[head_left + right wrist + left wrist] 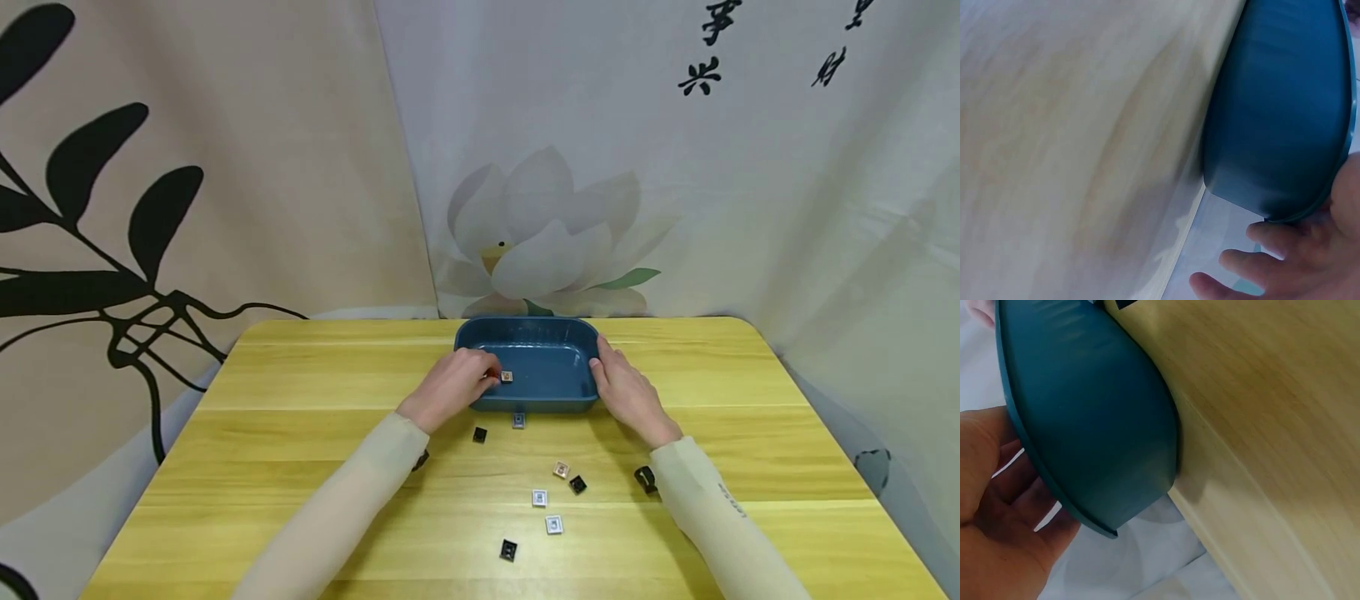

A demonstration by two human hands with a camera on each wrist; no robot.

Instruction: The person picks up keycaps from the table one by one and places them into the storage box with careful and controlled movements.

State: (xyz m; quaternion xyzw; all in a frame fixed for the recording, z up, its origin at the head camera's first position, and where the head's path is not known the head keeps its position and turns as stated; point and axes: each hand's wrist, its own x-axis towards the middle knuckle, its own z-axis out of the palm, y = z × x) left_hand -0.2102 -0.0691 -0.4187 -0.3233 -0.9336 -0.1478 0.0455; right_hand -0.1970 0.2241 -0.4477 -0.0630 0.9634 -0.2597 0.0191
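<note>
A dark blue, rounded rectangular tray (pixel 543 406) stands near the table's far edge. My left hand (pixel 460 379) reaches over its left end with bent fingers, and the left wrist view has them behind the rim. Beside those fingertips are a small pale keycap (pixel 507 377) and a bit of red; I cannot tell whether the fingers pinch either. On the right end, my right hand (pixel 628 390) holds the tray, thumb at the rim and fingers along the outer wall. A grey keycap (pixel 518 421) lies just before the tray's front wall.
On the wooden table (pixel 300 467) lie more keycaps: a black one (pixel 480 434), a beige one (pixel 561 470), another black one (pixel 577 484), two white ones (pixel 553 524) and a nearer black one (pixel 508 550). A printed curtain (pixel 315 167) hangs behind.
</note>
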